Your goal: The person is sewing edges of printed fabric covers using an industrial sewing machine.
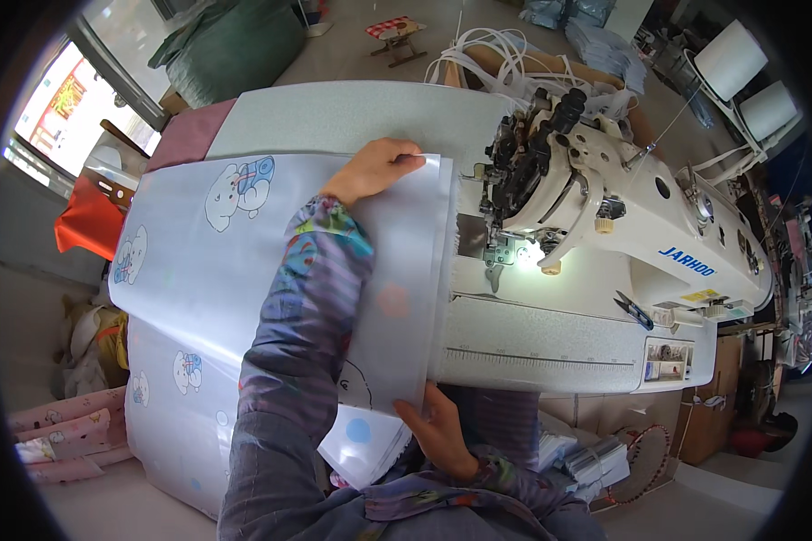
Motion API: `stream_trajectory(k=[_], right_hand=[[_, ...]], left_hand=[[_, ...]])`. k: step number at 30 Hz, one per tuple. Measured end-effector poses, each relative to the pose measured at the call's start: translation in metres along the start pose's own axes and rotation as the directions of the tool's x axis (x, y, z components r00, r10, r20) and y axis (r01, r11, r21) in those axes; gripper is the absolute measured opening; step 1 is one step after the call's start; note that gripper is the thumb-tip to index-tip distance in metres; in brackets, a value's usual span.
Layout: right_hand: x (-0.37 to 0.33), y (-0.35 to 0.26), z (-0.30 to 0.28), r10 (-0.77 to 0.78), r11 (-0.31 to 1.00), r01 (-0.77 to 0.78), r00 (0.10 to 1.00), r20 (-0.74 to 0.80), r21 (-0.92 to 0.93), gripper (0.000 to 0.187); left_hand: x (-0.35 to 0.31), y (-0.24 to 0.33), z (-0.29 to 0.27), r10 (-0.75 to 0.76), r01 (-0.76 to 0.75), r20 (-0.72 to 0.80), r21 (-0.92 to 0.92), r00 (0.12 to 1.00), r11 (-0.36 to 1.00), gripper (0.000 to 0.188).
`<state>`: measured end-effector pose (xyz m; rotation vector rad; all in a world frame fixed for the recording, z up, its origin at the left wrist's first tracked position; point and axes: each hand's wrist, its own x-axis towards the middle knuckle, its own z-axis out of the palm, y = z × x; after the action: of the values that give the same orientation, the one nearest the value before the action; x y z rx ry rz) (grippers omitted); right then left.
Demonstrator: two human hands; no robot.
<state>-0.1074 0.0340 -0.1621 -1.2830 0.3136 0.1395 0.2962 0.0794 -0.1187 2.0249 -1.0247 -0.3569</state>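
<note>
Nearest the camera, the patterned left sleeve [289, 361] is stretched across a pale printed cloth [207, 261], which is spread over the surface [352, 117] just left of the sewing machine [604, 198]. Its far right corner is pinched by the left hand [372, 173] and its near edge is held by the right hand [440, 435], so that the frayed right edge is kept running far to near beside the machine head, to which the left hand is nearer. Blue lettering is carried on the machine's arm, and a numbered ruler scale [541, 356] is marked along the surface's near right side.
</note>
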Motion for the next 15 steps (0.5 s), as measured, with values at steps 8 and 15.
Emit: stream_trajectory(k=[8, 15], right_hand=[[-0.007, 0.004, 0.001, -0.030, 0.992, 0.027, 0.999, 0.021, 0.123, 0.035], [-0.014, 0.004, 0.000, 0.018, 0.974, -0.015, 1.000, -0.011, 0.226, 0.037]], left_hand=[[0.007, 0.009, 0.026, -0.078, 0.150, -0.267, 0.264, 0.961, 0.953, 0.033], [0.011, 0.018, 0.034, -0.192, 0.287, -0.307, 0.305, 0.932, 0.908, 0.039]])
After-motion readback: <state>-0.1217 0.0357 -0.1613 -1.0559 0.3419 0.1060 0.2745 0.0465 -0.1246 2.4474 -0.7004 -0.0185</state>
